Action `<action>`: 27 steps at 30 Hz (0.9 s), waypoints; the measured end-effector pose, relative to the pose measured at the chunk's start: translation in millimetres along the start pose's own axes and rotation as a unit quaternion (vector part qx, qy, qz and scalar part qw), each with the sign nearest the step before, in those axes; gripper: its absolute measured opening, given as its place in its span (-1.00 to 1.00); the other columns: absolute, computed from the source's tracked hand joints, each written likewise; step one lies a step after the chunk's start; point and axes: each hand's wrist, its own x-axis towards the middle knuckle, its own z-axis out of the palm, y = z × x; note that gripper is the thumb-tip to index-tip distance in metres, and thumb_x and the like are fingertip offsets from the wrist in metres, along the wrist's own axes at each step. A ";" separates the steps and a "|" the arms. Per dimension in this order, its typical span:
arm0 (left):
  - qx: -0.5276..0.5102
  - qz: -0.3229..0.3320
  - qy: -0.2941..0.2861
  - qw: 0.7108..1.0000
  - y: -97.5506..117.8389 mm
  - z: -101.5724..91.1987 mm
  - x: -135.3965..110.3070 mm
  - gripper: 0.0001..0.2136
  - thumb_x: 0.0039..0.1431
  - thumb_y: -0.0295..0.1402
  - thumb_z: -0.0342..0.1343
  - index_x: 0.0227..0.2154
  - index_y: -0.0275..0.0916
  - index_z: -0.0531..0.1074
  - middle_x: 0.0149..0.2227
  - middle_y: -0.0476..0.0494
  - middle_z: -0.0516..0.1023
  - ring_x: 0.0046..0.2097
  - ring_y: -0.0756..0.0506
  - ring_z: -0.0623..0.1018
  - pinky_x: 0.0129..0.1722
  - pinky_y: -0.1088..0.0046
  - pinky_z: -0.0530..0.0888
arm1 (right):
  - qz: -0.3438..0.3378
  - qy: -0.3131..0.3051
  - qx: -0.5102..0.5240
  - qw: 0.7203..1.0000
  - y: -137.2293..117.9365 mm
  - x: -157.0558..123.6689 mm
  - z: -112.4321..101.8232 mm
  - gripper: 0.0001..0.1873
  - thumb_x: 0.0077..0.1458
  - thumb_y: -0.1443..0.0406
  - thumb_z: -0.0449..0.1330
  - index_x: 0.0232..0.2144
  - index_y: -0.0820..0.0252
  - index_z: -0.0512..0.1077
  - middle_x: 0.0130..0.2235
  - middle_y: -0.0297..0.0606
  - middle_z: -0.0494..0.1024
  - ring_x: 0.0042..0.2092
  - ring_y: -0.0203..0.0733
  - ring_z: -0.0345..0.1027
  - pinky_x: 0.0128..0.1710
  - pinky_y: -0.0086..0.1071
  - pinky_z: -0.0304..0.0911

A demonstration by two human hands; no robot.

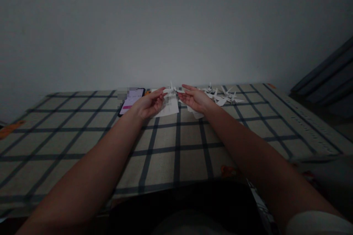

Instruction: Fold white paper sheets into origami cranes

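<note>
A white folded paper crane is held up between my two hands near the back of the table. Its left wing is pinched in the fingertips of my left hand. The other wing sits in the fingers of my right hand, with the thumb side uppermost. Below the crane lies a white sheet of paper with faint print or writing on it. Another white paper piece shows partly beneath my right hand. Just right of that hand stand several more paper cranes, close together.
A phone with a lit screen lies left of my left hand. The table wears a checked cloth with dark stripes. Behind it rises a plain wall, and a dark striped fabric hangs at the far right.
</note>
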 end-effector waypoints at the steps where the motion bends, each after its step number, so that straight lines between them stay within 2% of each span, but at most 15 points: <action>1: 0.006 -0.002 -0.009 1.000 0.5 -0.4 -0.7 -0.84 0.31 -0.58 0.09 -0.23 -0.29 0.56 -0.41 -0.09 0.61 -0.54 0.14 0.53 -0.50 0.80 0.51 | -0.003 0.003 -0.001 1.000 0.5 0.5 -0.1 -0.68 0.19 0.51 0.07 -0.05 0.13 0.33 -0.23 -0.19 0.58 -0.24 -0.27 0.52 -0.10 -0.32 0.49; 5: 0.038 0.012 -0.032 0.999 0.5 2.2 -6.8 -0.76 0.27 -0.66 0.07 -0.13 -0.28 0.54 -0.35 -0.11 0.64 -0.49 0.13 0.58 -0.42 0.76 0.56 | -0.060 0.027 -0.092 0.994 5.2 3.2 -0.8 -0.74 0.25 0.40 0.05 -0.02 0.10 0.30 -0.23 -0.21 0.54 -0.29 -0.25 0.49 -0.14 -0.25 0.47; 7: 0.060 0.041 -0.014 0.997 -1.2 5.9 -10.5 -0.74 0.23 -0.68 0.10 -0.12 -0.28 0.53 -0.36 -0.12 0.64 -0.49 0.12 0.58 -0.41 0.75 0.57 | -0.121 0.092 -0.209 0.966 7.3 3.6 -0.2 -0.82 0.26 0.32 0.09 -0.08 0.12 0.35 -0.24 -0.25 0.48 -0.36 -0.28 0.41 -0.21 -0.25 0.44; 9: 0.089 0.075 0.019 0.993 -4.1 9.8 -13.4 -0.72 0.18 -0.67 0.17 -0.09 -0.29 0.53 -0.39 -0.12 0.63 -0.49 0.08 0.60 -0.41 0.73 0.57 | -0.209 0.130 -0.331 0.911 7.7 2.5 1.4 -0.85 0.22 0.31 0.11 -0.17 0.15 0.42 -0.22 -0.24 0.45 -0.30 -0.26 0.38 -0.17 -0.25 0.41; 12: 0.119 0.115 0.046 0.985 -9.2 13.1 -14.3 -0.67 0.14 -0.64 0.23 -0.03 -0.31 0.50 -0.41 -0.11 0.63 -0.49 0.07 0.61 -0.42 0.71 0.57 | -0.356 0.162 -0.458 0.798 5.5 -2.0 4.7 -0.72 0.04 0.46 0.11 -0.20 0.17 0.51 -0.10 -0.16 0.42 -0.13 -0.20 0.35 0.02 -0.23 0.33; 14: 0.130 0.158 0.055 0.977 -11.8 13.0 -13.0 -0.66 0.14 -0.63 0.24 0.00 -0.35 0.50 -0.38 -0.14 0.65 -0.46 0.07 0.63 -0.38 0.70 0.58 | -0.388 0.206 -0.484 0.757 3.9 -5.5 6.6 -0.62 -0.01 0.48 0.12 -0.14 0.17 0.54 -0.01 -0.12 0.37 -0.11 -0.19 0.33 0.06 -0.23 0.31; 16: 0.131 0.174 0.060 0.974 -13.5 12.1 -11.3 -0.66 0.16 -0.63 0.23 0.01 -0.36 0.49 -0.36 -0.17 0.66 -0.42 0.05 0.65 -0.37 0.69 0.59 | -0.383 0.188 -0.511 0.746 3.8 -8.5 7.9 -0.58 0.01 0.48 0.10 -0.09 0.19 0.54 -0.06 -0.14 0.41 -0.18 -0.21 0.33 0.04 -0.24 0.31; 18: 0.122 0.175 0.061 0.975 -14.6 11.5 -10.4 -0.67 0.18 -0.64 0.19 0.01 -0.37 0.48 -0.37 -0.16 0.65 -0.40 0.04 0.65 -0.36 0.68 0.59 | -0.361 0.117 -0.556 0.740 5.6 -10.7 9.0 -0.53 0.03 0.47 0.11 0.01 0.21 0.51 -0.19 -0.21 0.47 -0.22 -0.20 0.33 -0.02 -0.28 0.31; 20: 0.113 0.166 0.044 0.979 -15.9 11.8 -10.9 -0.70 0.21 -0.64 0.16 0.00 -0.37 0.47 -0.37 -0.17 0.66 -0.43 0.06 0.64 -0.36 0.67 0.59 | -0.346 0.055 -0.598 0.721 8.7 -12.0 10.3 -0.49 0.09 0.40 0.17 0.12 0.21 0.45 -0.16 -0.21 0.50 -0.21 -0.20 0.34 -0.05 -0.29 0.31; 22: 0.110 0.153 0.027 0.982 -17.7 12.4 -12.1 -0.70 0.22 -0.63 0.15 0.00 -0.36 0.47 -0.40 -0.14 0.65 -0.48 0.08 0.61 -0.40 0.67 0.58 | -0.339 0.059 -0.619 0.706 12.1 -12.3 11.9 -0.51 0.16 0.30 0.21 0.15 0.17 0.42 -0.14 -0.21 0.53 -0.19 -0.19 0.35 -0.05 -0.29 0.30; 25: 0.120 0.150 0.012 0.981 -21.3 11.8 -13.2 -0.72 0.21 -0.58 0.18 -0.02 -0.34 0.49 -0.42 -0.12 0.64 -0.50 0.08 0.58 -0.46 0.68 0.55 | -0.345 0.086 -0.620 0.700 15.3 -12.1 13.5 -0.71 0.28 0.25 0.14 -0.02 0.20 0.52 -0.13 -0.17 0.57 -0.11 -0.17 0.38 -0.01 -0.31 0.28; 27: 0.125 0.161 0.002 0.979 -24.2 9.8 -11.9 -0.75 0.20 -0.53 0.21 -0.05 -0.34 0.50 -0.41 -0.13 0.64 -0.50 0.08 0.57 -0.45 0.66 0.55 | -0.348 0.095 -0.619 0.698 15.5 -12.8 14.2 -0.74 0.30 0.26 0.13 -0.06 0.21 0.54 -0.09 -0.15 0.58 -0.06 -0.17 0.40 0.02 -0.31 0.26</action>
